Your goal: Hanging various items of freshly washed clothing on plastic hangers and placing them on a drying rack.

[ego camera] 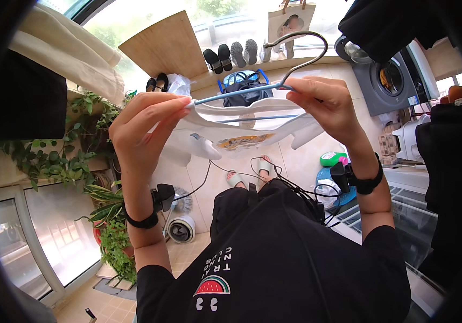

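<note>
A blue clothes hanger [237,94] with a bare metal hook [323,42] is held up in front of me, its hook tilted up and to the right. A white shirt [186,141] with an orange-and-grey print [247,141] hangs from it, neckline partly spread. My left hand [142,125] pinches the shirt's fabric against the hanger's left arm. Below the hook, my right hand [328,105] grips the hanger's right arm between thumb and fingers. The right end of the hanger is hidden behind that hand.
Dark clothes [445,161] hang at the right, near a grey washing machine [380,82]. Potted plants [118,246] line the left. A dark bag [245,97], a green bottle [332,159] and a bucket [181,230] stand on the floor. Black cables [202,187] run between my wrists.
</note>
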`<state>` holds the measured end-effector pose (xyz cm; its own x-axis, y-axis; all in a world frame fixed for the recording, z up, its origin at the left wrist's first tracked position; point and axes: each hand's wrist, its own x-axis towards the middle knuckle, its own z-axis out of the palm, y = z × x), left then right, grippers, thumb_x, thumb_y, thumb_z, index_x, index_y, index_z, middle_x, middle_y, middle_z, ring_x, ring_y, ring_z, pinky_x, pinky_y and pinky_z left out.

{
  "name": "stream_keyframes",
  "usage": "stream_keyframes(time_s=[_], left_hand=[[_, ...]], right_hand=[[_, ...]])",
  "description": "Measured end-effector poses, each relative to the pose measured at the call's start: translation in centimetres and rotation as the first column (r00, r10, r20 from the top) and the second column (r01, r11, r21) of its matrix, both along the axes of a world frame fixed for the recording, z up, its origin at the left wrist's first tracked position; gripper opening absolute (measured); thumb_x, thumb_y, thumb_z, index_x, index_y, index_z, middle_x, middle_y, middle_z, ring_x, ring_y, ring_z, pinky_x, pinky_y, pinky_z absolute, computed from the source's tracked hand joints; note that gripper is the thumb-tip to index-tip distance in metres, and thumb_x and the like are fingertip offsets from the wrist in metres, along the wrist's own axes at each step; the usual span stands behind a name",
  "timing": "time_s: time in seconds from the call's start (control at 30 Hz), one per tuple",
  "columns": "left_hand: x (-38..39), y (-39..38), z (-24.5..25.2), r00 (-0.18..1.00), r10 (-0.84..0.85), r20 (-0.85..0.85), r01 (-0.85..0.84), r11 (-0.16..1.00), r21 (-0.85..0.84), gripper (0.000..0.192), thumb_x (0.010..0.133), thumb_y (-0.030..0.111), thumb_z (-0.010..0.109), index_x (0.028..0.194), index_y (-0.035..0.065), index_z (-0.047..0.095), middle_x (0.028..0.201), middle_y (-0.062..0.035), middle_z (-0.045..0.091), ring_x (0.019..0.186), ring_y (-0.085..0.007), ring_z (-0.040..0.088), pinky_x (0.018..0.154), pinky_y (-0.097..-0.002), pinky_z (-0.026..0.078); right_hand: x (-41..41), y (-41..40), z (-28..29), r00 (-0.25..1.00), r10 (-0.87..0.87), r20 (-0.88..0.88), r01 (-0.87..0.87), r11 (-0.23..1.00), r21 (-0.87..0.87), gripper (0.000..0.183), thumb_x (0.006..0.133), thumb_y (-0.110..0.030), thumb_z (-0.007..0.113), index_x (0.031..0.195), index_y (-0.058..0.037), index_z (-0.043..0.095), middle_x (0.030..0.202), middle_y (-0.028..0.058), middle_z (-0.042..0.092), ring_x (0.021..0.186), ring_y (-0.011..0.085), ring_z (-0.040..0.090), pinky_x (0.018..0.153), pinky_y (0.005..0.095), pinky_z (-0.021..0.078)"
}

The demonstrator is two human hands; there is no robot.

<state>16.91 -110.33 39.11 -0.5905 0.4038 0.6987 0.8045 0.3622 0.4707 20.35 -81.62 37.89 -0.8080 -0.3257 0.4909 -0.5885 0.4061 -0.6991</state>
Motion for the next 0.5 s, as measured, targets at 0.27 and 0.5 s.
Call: stream_keyframes(time_s=[0.27,0.5], left_hand=[[0.2,-0.6,-1.2,0.997,0.023,0.076,-0.012,0.99,-0.141,0.017,0.071,0.001,0.07,0.086,0.0034,0.064,0.078,-0.0073,0.063,0.066,-0.0168,0.06,0.058,-0.0246,0.046],[1.6,-1.7,-1.6,0.984,0.157,0.088,-0.148,0.983,-0.106,0.011,0.078,0.001,0.064,0.088,0.0029,0.059,0.075,-0.0082,0.06,0.063,-0.0179,0.06,0.058,-0.0245,0.046]], right_hand=[[0.6,-0.3,-0.7,1.0,0.03,-0.001,-0.03,0.999,-0.025,0.023,0.078,0.0,0.065,0.101,0.0015,0.064,0.078,0.0089,0.063,0.064,0.0124,0.057,0.056,0.0236,0.0448],[0.8,2.9,0.7,0.994,-0.105,-0.003,0.105,0.988,0.117,0.039,0.073,-0.005,0.07,0.111,-0.0031,0.061,0.096,0.0095,0.064,0.088,0.0161,0.059,0.076,0.0259,0.0455]])
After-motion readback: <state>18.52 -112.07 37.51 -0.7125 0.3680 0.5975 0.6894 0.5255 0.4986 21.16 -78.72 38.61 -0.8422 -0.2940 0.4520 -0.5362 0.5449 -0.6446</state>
